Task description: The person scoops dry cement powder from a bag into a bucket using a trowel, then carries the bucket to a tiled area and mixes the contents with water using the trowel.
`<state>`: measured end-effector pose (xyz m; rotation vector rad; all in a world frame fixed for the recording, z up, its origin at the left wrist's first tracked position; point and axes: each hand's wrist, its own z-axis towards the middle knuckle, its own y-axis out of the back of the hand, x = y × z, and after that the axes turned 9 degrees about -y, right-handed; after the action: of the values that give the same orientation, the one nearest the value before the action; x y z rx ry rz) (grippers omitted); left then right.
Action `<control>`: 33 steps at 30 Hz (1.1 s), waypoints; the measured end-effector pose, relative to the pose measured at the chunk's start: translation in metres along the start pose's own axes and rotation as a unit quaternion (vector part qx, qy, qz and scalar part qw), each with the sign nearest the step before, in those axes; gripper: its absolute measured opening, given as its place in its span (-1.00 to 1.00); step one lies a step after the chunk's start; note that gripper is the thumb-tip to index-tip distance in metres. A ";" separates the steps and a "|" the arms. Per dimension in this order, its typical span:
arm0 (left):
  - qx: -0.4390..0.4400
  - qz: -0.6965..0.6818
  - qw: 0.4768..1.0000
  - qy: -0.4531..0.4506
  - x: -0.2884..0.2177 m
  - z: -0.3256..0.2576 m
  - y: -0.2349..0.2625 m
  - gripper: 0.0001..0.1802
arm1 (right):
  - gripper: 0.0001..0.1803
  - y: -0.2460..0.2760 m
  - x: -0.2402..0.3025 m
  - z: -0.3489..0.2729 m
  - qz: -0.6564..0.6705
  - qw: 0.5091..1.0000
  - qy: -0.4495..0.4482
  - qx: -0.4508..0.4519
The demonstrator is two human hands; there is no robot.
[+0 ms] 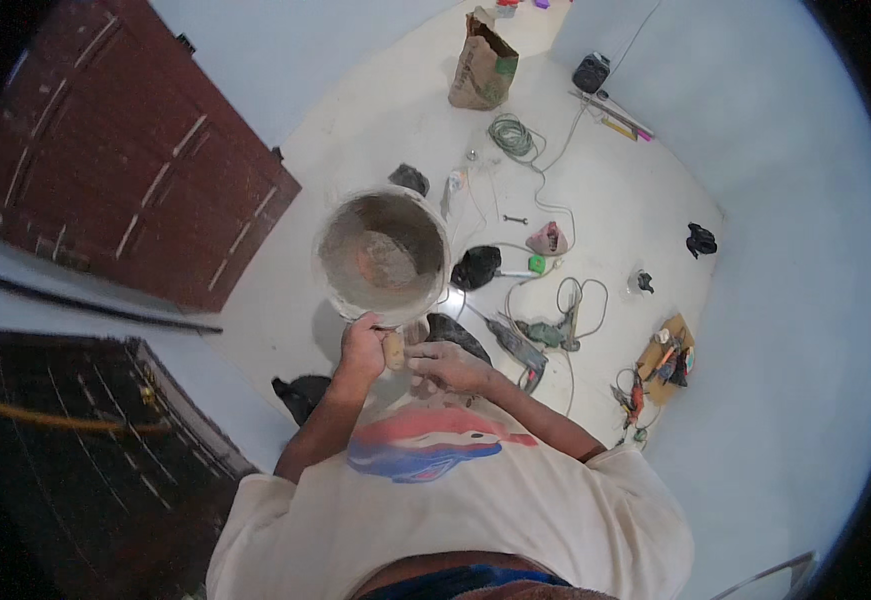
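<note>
A round grey-white bucket (327, 262) is held out in front of me, its mouth facing up. Dried grey residue coats its inside, with a reddish patch at the bottom. My left hand (361, 350) has its fingers closed at the bucket's near rim. Between my hands is a small tan, rounded piece (393, 350); whether it belongs to the bucket I cannot tell. My right hand (447, 367) looks dusty, its fingers stretched toward that piece, with nothing visible in them. Both hands are in front of my pale shirt.
Right of the bucket, a corded power drill (520, 350) and a green power tool (552, 332) lie on the pale floor (615, 290). Farther out are a wrench (515, 219), coiled cable (511, 136), a paper sack (483, 68) and a cardboard box (666, 360) of tools. A brown door (125, 150) stands left.
</note>
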<state>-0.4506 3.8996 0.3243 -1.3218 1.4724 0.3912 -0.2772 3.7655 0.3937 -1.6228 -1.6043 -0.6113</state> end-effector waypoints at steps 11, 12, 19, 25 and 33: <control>-0.085 -0.026 0.994 0.069 -0.189 0.339 0.018 -0.65 | -0.70 0.284 0.108 0.282 0.080 0.959 -0.114 -0.247; -0.101 -0.023 0.993 0.064 -0.206 0.376 0.023 -0.65 | -0.70 0.302 0.136 0.302 0.101 0.953 -0.110 -0.263; -0.087 0.028 0.991 0.093 -0.280 0.555 -0.032 -0.64 | -0.68 0.452 0.223 0.433 -0.009 0.929 -0.044 -0.366; -0.093 0.104 0.982 0.129 -0.289 0.773 -0.017 -0.63 | -0.68 0.523 0.341 0.531 0.192 0.885 -0.025 -0.423; -0.007 0.269 0.938 0.218 -0.306 0.960 -0.077 -0.74 | -0.51 0.693 0.370 0.657 -0.089 0.826 -0.130 -0.542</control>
<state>0.0170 4.7925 0.2483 -1.0350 2.2199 0.4748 0.3240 4.5626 0.1646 -2.4292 -1.7028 -1.6814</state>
